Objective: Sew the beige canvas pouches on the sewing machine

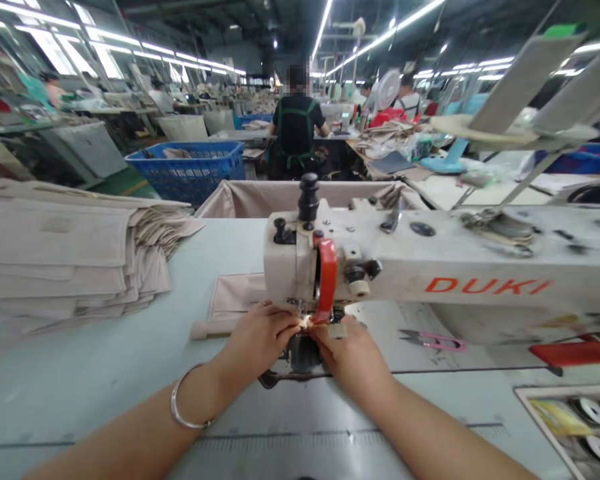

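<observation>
A beige fabric piece [237,292] with a folded or rolled front edge lies under the head of a white sewing machine [370,247]. My left hand [260,337] presses on this piece just left of the lit needle area, its fingers bent together on the fabric edge. On the other side of the needle, my right hand [353,350] pinches the same edge, where a small beige end shows by the fingers. Both sets of fingertips nearly meet below the red finger guard [326,280]. The needle tip and the stitching are too small to make out.
Stacked beige fabric pieces [55,247] lie at the left. Pink-handled thread snips [435,340] rest right of the needle, near a tray of bobbins [545,407]. Beyond the table are a blue basket [190,167], a fabric-lined bin [280,197] and a seated co-worker [297,127].
</observation>
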Demonstrator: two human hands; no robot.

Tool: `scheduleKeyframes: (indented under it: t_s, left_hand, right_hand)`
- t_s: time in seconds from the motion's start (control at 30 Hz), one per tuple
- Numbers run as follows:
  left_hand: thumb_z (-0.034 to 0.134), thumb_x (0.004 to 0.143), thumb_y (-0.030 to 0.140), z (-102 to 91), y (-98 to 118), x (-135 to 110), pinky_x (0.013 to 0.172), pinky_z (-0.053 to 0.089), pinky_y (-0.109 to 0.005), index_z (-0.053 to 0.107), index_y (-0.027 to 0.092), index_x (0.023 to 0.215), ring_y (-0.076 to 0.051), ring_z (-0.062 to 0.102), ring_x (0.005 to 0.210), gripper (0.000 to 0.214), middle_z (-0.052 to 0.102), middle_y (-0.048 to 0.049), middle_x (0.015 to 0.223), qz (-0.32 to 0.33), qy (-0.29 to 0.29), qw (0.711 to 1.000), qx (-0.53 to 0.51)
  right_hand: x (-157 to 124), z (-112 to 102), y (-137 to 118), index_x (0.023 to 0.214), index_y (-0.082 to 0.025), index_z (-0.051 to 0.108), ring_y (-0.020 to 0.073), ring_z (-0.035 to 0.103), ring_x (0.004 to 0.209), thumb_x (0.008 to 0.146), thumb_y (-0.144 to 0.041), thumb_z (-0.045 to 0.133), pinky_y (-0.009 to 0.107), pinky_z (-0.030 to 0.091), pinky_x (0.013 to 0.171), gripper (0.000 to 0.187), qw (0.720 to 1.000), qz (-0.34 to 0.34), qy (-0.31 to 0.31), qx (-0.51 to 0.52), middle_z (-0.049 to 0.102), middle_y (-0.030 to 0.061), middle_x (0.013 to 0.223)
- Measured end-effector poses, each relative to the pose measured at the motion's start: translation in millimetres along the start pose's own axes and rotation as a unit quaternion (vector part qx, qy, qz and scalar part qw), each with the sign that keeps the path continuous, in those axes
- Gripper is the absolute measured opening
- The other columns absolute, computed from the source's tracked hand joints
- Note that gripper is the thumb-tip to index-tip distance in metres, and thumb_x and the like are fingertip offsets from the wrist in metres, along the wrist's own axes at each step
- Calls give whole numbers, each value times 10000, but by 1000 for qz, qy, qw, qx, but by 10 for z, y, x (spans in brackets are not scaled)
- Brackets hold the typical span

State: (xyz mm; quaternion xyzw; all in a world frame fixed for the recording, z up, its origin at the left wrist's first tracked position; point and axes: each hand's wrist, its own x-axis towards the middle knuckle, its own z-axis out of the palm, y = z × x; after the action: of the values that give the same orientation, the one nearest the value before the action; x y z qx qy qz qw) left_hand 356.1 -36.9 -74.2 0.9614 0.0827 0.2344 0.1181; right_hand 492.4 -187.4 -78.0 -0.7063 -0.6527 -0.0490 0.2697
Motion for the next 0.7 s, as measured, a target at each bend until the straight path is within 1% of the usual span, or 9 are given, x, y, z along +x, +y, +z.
scheduleKeyframes:
  t_s: [0.07, 0.13, 0.2, 0.27, 0.37, 0.5, 0.57, 0.63, 0.7]
  left_hand:
    - [576, 922, 185, 2, -1, -6, 765, 573, -351, 753, 222, 880, -218, 700, 834, 186, 761, -39, 859, 1, 12, 1000, 6]
    - [564, 918, 186, 1, 1, -8, 751, 580, -342, 753, 237, 876, -214, 702, 814, 201, 761, -23, 845, -13, 10, 1000, 4]
    - [557, 912, 189, -4, 10, -11, 763, 587, -346, 752, 252, 885, -213, 704, 822, 207, 763, -11, 872, -22, 3, 1000, -5]
    - [555, 904, 181, -14, 28, -16, 796, 590, -358, 750, 262, 893, -216, 705, 850, 211, 763, -6, 917, -22, -1, 1000, -17]
    - [564, 889, 165, -27, 50, -21, 826, 586, -378, 747, 263, 892, -221, 706, 860, 208, 761, -5, 926, -27, -10, 999, -21]
    - [572, 890, 165, -45, 23, 26, 846, 574, -380, 739, 271, 920, -224, 702, 888, 200, 758, 0, 948, -40, -29, 999, -10]
    - [579, 892, 163, -73, -5, 63, 868, 564, -381, 733, 271, 961, -229, 692, 937, 200, 750, -5, 1001, -36, -48, 998, 3]
    - [612, 878, 165, -121, -16, 47, 914, 545, -406, 717, 258, 1043, -252, 669, 1009, 217, 732, -28, 1080, -23, -75, 996, 37]
    - [696, 835, 233, -182, 11, -93, 931, 531, -433, 680, 245, 1151, -284, 645, 1046, 316, 701, -62, 1147, -12, -103, 992, 75]
  right_hand:
    - [23, -16, -30, 992, -211, 705, 210, 630, 926, 883, -72, 575, 313, 521, 800, 219, 1000, -2, 6, -8, 707, 82, 989]
    - [43, -24, -52, 1010, -226, 696, 198, 629, 972, 880, -69, 577, 297, 518, 825, 236, 1000, -1, 9, -9, 703, 70, 1038]
    - [51, -19, -61, 984, -222, 694, 192, 628, 987, 886, -75, 569, 291, 514, 840, 216, 1000, 3, 7, -5, 700, 68, 1048]
    - [48, -6, -63, 948, -211, 694, 195, 628, 974, 894, -88, 557, 294, 512, 839, 192, 1000, 9, 5, 2, 697, 72, 1028]
    - [31, 16, -58, 915, -206, 687, 199, 627, 925, 897, -95, 550, 291, 509, 809, 177, 1000, 21, 8, 10, 690, 65, 979]
    - [14, 45, -47, 907, -208, 674, 205, 622, 913, 896, -92, 540, 290, 504, 789, 178, 999, 37, 15, 21, 680, 58, 961]
    - [4, 52, -44, 930, -212, 669, 202, 621, 918, 897, -86, 531, 289, 502, 797, 190, 999, 39, 20, 26, 677, 56, 973]
    - [-11, 48, -46, 949, -214, 665, 203, 620, 912, 888, -77, 530, 295, 502, 800, 201, 998, 44, 32, 29, 670, 57, 974]
    - [-32, 36, -51, 969, -214, 664, 209, 619, 901, 875, -71, 532, 306, 507, 791, 216, 997, 49, 47, 34, 661, 64, 974]
